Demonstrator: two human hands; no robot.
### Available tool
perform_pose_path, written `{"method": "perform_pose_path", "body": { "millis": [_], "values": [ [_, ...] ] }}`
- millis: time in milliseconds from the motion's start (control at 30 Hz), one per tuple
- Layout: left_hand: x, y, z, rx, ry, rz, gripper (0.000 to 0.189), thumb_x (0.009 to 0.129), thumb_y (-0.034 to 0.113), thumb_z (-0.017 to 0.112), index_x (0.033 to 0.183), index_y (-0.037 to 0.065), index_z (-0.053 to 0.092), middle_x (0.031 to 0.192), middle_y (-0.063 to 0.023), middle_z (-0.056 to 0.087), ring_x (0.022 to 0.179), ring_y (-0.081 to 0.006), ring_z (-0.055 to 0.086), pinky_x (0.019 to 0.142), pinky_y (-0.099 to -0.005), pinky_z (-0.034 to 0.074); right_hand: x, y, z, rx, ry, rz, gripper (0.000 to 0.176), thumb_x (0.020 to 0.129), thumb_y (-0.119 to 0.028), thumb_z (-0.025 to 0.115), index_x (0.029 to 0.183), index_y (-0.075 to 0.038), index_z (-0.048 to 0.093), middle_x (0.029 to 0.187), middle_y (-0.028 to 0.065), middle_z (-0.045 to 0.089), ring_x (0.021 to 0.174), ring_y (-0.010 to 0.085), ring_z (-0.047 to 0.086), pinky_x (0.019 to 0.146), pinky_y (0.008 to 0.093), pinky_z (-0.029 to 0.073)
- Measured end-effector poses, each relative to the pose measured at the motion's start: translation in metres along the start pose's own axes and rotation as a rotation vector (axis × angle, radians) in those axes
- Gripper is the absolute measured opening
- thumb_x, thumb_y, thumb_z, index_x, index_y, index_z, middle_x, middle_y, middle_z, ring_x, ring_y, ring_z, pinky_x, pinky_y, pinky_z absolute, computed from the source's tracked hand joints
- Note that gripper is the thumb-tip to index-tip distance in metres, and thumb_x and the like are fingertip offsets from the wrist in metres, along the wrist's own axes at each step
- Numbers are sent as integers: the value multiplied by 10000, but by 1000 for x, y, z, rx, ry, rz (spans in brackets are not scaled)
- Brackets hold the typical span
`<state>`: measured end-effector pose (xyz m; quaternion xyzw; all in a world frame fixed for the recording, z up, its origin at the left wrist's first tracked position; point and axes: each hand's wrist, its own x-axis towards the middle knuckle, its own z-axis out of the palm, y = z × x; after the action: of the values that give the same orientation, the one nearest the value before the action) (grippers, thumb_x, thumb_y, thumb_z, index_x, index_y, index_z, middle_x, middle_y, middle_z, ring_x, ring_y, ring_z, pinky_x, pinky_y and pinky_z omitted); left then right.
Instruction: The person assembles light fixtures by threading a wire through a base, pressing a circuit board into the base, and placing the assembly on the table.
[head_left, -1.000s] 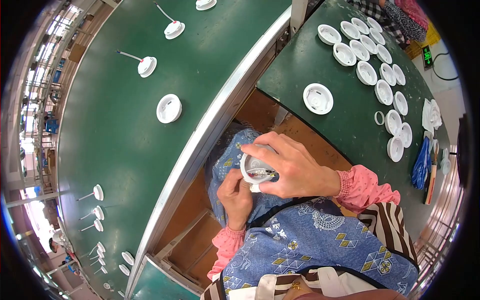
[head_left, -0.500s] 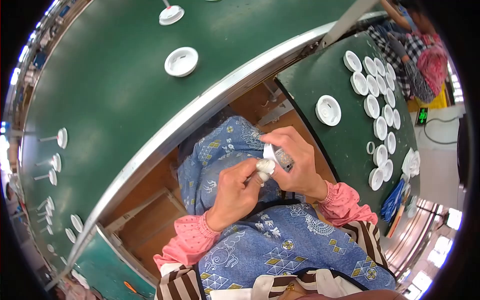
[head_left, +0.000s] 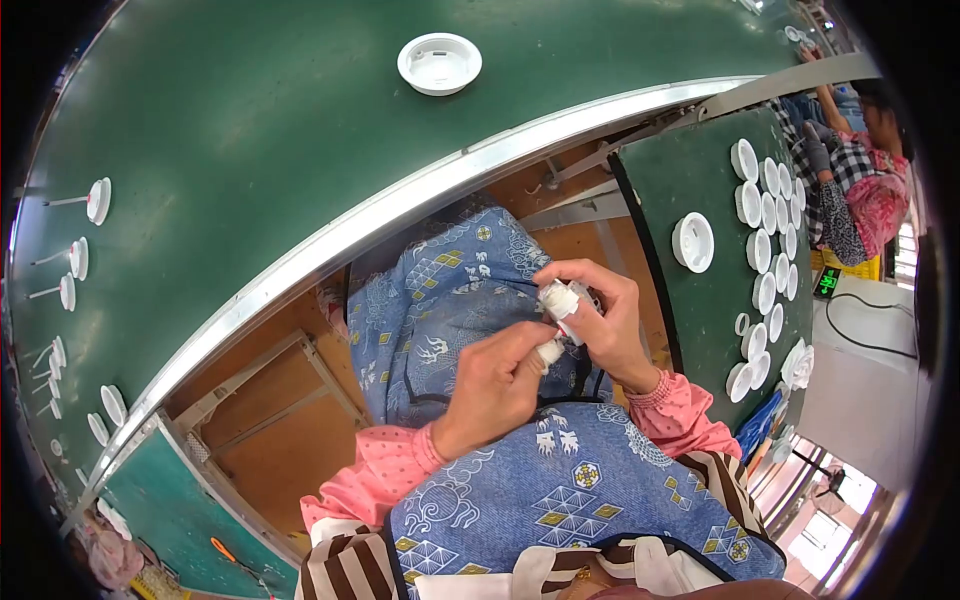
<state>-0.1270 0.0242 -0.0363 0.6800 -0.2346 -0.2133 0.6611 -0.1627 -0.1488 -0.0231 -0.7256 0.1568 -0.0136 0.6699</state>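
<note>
From the right hand (head_left: 600,320), a hand could pass at 11 o'clock over the metal edge (head_left: 465,158), then either side of the large dish (head_left: 440,68). Between 1 and 2 o'clock, a lone dish (head_left: 693,242) leaves only a narrow gap before crowded cups (head_left: 760,248); stemmed pieces (head_left: 78,259) obstruct 9 o'clock.

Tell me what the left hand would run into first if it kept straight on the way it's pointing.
Probably the fingers of the right hand, or what they grip, just ahead of the left hand; exact depth is unclear.
</note>
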Motion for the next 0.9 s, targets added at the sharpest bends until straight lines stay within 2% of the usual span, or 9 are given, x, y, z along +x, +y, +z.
{"method": "perform_pose_path", "body": {
  "millis": [67, 167, 300, 367, 500, 600, 700, 800, 900],
  "values": [
    [-4, -1, 5, 4, 35, -33, 130, 894, -29, 635, 1011, 1, 684, 846, -129, 703, 729, -206, 689, 667, -309, 523, 2, 9, 0, -6, 8, -55, 240, 859, -127, 660, 1042, 22, 705, 945, 59, 696, 786, 78, 617, 692, 231, 487],
    [-4, -3, 6, 136, 50, 38, 194, 865, -53, 632, 1049, -4, 665, 816, -147, 656, 702, -278, 682, 626, -338, 512, 3, 11, 8, 106, 34, 50, 240, 864, -131, 640, 1030, 27, 710, 947, 61, 697, 813, 83, 617, 713, 238, 487],
    [-4, -5, 4, 387, 64, 130, 230, 853, -70, 620, 1069, -2, 658, 800, -154, 621, 683, -324, 662, 599, -354, 502, 10, 21, 20, 230, 63, 59, 250, 879, -159, 638, 1014, 38, 713, 955, 66, 699, 852, 90, 613, 748, 254, 488],
    [-3, -4, 6, 363, 78, 100, 229, 849, -74, 619, 1064, -4, 658, 814, -158, 634, 694, -327, 666, 610, -360, 507, 10, 25, 22, 306, 81, 116, 259, 887, -174, 639, 1008, 43, 713, 957, 66, 700, 868, 94, 611, 764, 260, 487],
    [2, -8, 6, 216, 116, 66, 243, 838, -84, 611, 1060, 1, 661, 842, -164, 658, 705, -334, 671, 632, -371, 515, 11, 34, 22, 250, 88, 88, 289, 874, -163, 609, 1050, 56, 680, 939, 77, 672, 820, 102, 607, 713, 242, 477],
    [7, -11, -7, 180, 21, 37, 254, 830, -90, 605, 1055, 12, 665, 853, -164, 667, 718, -336, 672, 641, -369, 518, 6, 37, 19, 235, 107, 91, 240, 876, -138, 647, 1022, 45, 698, 919, 48, 679, 796, 81, 602, 687, 237, 478],
    [14, -28, -19, 220, -81, 119, 242, 830, -67, 609, 1044, 35, 659, 884, -140, 659, 735, -349, 663, 629, -394, 516, 2, 33, 19, 197, 98, 75, 223, 865, -114, 647, 1019, 40, 690, 887, 36, 662, 740, 70, 591, 646, 229, 468],
    [18, -24, -28, 477, -158, 222, 239, 821, -78, 607, 1025, 34, 665, 856, -134, 656, 724, -348, 657, 618, -389, 508, -3, 27, 20, 223, 109, 92, 208, 862, -108, 648, 1010, 34, 688, 867, 31, 653, 707, 66, 583, 623, 228, 462],
    [17, -28, -24, 460, -158, 226, 233, 828, -80, 603, 1026, 26, 666, 851, -139, 661, 720, -344, 659, 606, -370, 498, -2, 32, 19, 222, 139, 73, 200, 869, -114, 653, 1002, 30, 690, 866, 31, 652, 698, 66, 580, 616, 228, 460]
  ]
}}
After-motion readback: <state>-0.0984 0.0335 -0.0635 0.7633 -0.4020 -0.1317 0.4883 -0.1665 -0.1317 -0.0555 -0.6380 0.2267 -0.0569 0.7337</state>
